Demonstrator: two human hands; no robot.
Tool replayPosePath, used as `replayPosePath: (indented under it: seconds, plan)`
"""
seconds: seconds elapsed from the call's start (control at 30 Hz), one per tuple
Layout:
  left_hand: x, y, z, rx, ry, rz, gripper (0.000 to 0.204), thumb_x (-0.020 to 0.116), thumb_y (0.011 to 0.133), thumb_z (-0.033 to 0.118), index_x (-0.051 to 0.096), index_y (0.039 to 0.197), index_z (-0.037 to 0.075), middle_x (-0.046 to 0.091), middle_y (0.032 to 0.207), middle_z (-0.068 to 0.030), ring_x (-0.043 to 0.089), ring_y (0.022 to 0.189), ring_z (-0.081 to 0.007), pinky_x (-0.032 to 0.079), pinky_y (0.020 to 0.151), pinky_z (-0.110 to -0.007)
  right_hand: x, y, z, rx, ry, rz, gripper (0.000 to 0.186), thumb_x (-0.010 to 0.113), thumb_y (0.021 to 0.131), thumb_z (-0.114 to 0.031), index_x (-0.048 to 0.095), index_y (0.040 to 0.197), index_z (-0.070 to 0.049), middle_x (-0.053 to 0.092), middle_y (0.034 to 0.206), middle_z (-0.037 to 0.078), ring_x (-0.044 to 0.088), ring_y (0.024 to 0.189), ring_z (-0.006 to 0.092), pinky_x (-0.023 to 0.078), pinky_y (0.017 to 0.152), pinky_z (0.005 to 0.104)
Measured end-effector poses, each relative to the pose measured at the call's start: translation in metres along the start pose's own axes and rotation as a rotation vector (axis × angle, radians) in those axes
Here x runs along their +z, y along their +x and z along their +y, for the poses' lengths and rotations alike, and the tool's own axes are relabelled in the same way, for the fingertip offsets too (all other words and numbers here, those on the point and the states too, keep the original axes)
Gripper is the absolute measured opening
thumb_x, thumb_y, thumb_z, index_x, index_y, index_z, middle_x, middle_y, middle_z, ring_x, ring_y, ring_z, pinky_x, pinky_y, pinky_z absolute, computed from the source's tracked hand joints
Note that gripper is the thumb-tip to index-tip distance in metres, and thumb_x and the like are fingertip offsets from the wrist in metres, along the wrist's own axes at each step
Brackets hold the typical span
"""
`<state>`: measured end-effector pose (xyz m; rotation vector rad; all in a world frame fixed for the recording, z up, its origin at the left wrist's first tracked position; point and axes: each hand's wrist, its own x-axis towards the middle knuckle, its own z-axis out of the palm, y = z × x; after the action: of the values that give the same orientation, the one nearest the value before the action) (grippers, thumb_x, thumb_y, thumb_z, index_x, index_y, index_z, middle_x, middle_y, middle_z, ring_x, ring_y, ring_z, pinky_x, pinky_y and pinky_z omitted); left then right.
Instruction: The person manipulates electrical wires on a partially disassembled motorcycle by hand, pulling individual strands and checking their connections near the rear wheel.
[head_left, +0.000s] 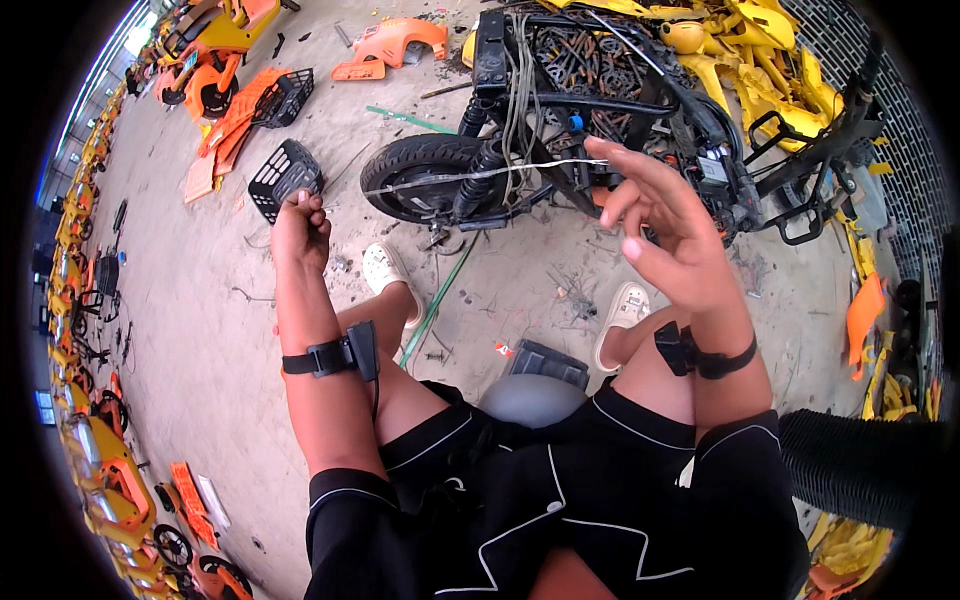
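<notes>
While the wire crosses before the wheel, I have my left hand curled, its hold unclear, and my right hand loosely spread; the frame looks mostly stripped, wheel and cables still attached.

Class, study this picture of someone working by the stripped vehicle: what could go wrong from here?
1. The pale wire passes across the black-tyred wheel toward the right hand; if pulled, it might snag there.
2. That hand is bare and close to the black frame, so a hard edge could scrape it.
3. A green strip lies on the floor beside the left shoe; stepping on it could make the foot slip.
</notes>
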<state>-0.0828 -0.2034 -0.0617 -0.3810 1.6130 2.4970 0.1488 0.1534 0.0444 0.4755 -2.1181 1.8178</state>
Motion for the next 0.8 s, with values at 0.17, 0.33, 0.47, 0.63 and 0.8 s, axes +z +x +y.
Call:
replayPosePath:
  seconds: [0.17, 0.33, 0.47, 0.63, 0.8]
  plan:
    - [0.003, -0.005, 0.005, 0.166, 0.138, 0.124, 0.005, 0.050, 0.094, 0.007, 0.054, 0.091, 0.008, 0.054, 0.071, -0.0006, 0.041, 0.055, -0.0082, 0.034, 0.051, -0.022, -0.006, 0.002, 0.010, -0.058, -0.731, 0.118, 0.043, 0.064, 0.080, -0.003, 0.056, 0.122, -0.009, 0.066, 0.093, 0.008, 0.062, 0.080, 0.0203, 0.051, 0.068, 0.0315]
    - [0.003, -0.015, 0.009, 0.231, 0.163, 0.118, 0.006, 0.052, 0.094, 0.009, 0.055, 0.090, 0.006, 0.054, 0.071, -0.0006, 0.042, 0.055, -0.0079, 0.034, 0.050, -0.021, -0.010, 0.000, 0.011, 0.012, -0.726, 0.052, 0.029, 0.064, 0.083, -0.004, 0.058, 0.111, -0.004, 0.065, 0.085, 0.009, 0.065, 0.087, 0.0213, 0.054, 0.076, 0.0303]
    - [0.006, -0.017, 0.006, 0.234, 0.196, 0.091, 0.006, 0.051, 0.095, 0.009, 0.056, 0.093, 0.006, 0.055, 0.072, -0.0008, 0.045, 0.058, -0.0087, 0.037, 0.054, -0.022, -0.012, -0.007, 0.022, -0.053, -0.378, -0.019, 0.023, 0.061, 0.087, -0.004, 0.058, 0.109, 0.001, 0.065, 0.089, 0.009, 0.067, 0.089, 0.0197, 0.053, 0.075, 0.0306]
    - [0.000, -0.004, 0.001, 0.234, 0.088, 0.162, 0.006, 0.051, 0.095, 0.009, 0.056, 0.093, 0.005, 0.059, 0.075, -0.0035, 0.057, 0.073, -0.0154, 0.045, 0.072, -0.029, -0.002, -0.008, 0.025, -0.021, -0.276, -0.013, 0.019, 0.057, 0.091, -0.003, 0.057, 0.109, 0.002, 0.066, 0.095, 0.012, 0.069, 0.090, 0.0200, 0.053, 0.074, 0.0298]
    - [-0.021, 0.005, 0.010, 0.119, -0.332, -0.032, 0.006, 0.048, 0.094, 0.006, 0.053, 0.090, 0.004, 0.059, 0.078, -0.0063, 0.059, 0.079, -0.0207, 0.049, 0.082, -0.037, -0.003, -0.007, 0.027, 0.058, -0.301, 0.028, 0.018, 0.059, 0.091, -0.005, 0.056, 0.108, 0.001, 0.069, 0.094, 0.011, 0.069, 0.089, 0.0193, 0.053, 0.074, 0.0290]
